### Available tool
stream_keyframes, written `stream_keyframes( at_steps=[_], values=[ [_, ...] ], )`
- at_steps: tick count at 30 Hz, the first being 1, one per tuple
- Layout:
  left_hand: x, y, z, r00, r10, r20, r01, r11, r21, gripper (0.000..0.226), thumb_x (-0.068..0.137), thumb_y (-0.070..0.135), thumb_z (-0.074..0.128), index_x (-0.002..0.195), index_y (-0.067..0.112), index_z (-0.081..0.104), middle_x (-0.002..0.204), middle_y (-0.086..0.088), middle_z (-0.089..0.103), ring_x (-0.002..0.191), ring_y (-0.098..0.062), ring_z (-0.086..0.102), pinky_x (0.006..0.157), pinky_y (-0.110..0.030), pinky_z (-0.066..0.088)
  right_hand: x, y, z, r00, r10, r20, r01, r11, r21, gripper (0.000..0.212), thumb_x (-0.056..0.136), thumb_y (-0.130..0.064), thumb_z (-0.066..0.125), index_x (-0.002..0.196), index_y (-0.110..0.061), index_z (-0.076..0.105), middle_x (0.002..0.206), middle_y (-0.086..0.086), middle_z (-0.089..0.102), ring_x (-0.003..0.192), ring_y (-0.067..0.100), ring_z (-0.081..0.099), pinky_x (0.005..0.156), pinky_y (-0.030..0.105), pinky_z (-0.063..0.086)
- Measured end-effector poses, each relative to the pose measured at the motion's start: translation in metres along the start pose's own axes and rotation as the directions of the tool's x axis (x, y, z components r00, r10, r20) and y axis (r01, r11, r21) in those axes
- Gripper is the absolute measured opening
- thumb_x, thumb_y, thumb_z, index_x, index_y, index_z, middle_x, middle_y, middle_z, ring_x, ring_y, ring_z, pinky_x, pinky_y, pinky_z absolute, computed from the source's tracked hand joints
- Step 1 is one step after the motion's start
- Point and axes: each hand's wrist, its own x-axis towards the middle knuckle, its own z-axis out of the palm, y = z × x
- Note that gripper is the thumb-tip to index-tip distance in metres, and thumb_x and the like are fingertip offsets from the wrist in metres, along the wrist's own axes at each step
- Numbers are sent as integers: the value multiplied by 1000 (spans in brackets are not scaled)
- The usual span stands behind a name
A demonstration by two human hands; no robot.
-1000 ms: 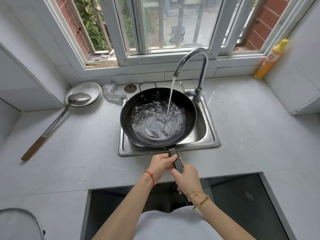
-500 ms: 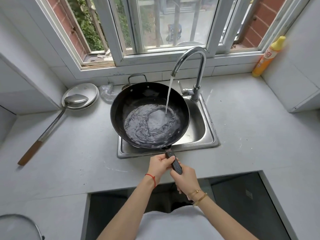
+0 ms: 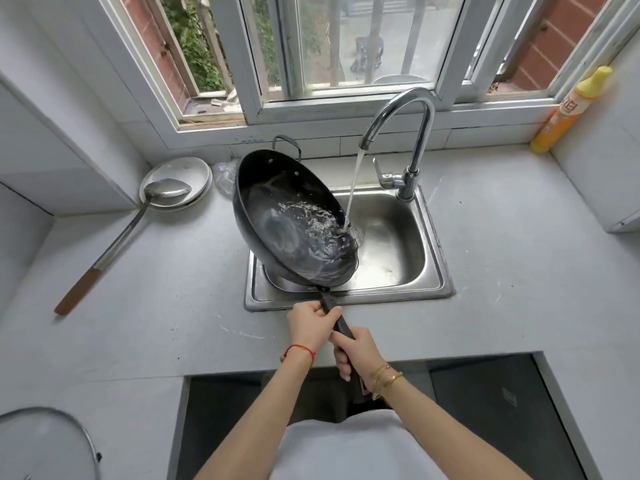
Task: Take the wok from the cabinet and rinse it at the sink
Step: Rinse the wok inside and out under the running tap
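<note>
The black wok [image 3: 277, 216] hangs over the steel sink [image 3: 433, 292], tilted steeply with its left rim raised and its right rim low. Water inside pools toward the low right side. The chrome faucet [image 3: 412, 133] runs, and its stream lands at the wok's right rim. My left hand [image 3: 311, 325] grips the dark handle close to the pan. My right hand [image 3: 356, 351] grips the same handle just behind it, nearer my body.
A metal ladle [image 3: 138, 216] with a wooden grip rests across white plates [image 3: 194, 171] on the left counter. A yellow bottle [image 3: 568, 112] stands at the back right. A glass lid [image 3: 45, 445] sits at the lower left. A dark cabinet opening [image 3: 485, 410] lies below the counter edge.
The wok went from level in the sink to lifted and tipped sharply, left rim up. The water has slid to its right side.
</note>
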Motion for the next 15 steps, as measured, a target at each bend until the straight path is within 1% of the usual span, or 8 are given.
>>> stream_keyframes(
  at_steps=[2,4,7,9,11,15],
  values=[
    [-1,6,-3,999,34,-42,-32,999,42,30,75,24,76,68,-4,68,51,-3,60,50,-12,45,58,-27,49,3,-2,1,1000,14,28,-15,999,31,29,97,-15,54,70,-7,48,46,1,43,33,14,39,35,21,37],
    [-2,12,-5,996,59,-68,-54,996,71,33,75,23,77,61,-4,64,47,1,54,47,-11,41,55,-24,46,6,-5,1,997,33,65,-37,997,65,32,97,-14,53,66,-8,47,46,2,42,33,13,38,35,20,36],
    [-4,19,-10,990,96,-101,-84,990,113,36,75,23,77,51,4,57,42,4,51,41,-6,40,51,-19,43,11,-10,1,989,71,128,-86,990,114,36,97,-14,51,62,-11,44,45,1,39,33,13,36,35,19,33],
    [-6,23,-15,984,129,-125,-108,981,163,39,75,24,76,47,11,53,39,7,48,36,-4,40,45,-10,36,14,-12,3,981,97,165,-122,981,148,38,97,-13,49,59,-13,42,43,0,36,31,12,34,34,18,30],
    [-7,25,-17,976,154,-151,-125,975,183,42,75,23,76,44,17,48,36,9,45,34,-3,41,42,-10,35,16,-13,4,972,118,204,-156,971,183,39,96,-13,48,58,-15,41,42,-1,33,30,11,32,33,18,28],
    [-8,27,-20,969,180,-170,-142,966,216,37,77,24,74,48,17,53,41,6,53,36,-4,42,44,-14,37,21,-14,7,949,140,282,-209,950,234,43,97,-16,44,54,-17,39,39,-4,31,28,9,30,31,17,26]
  ],
)
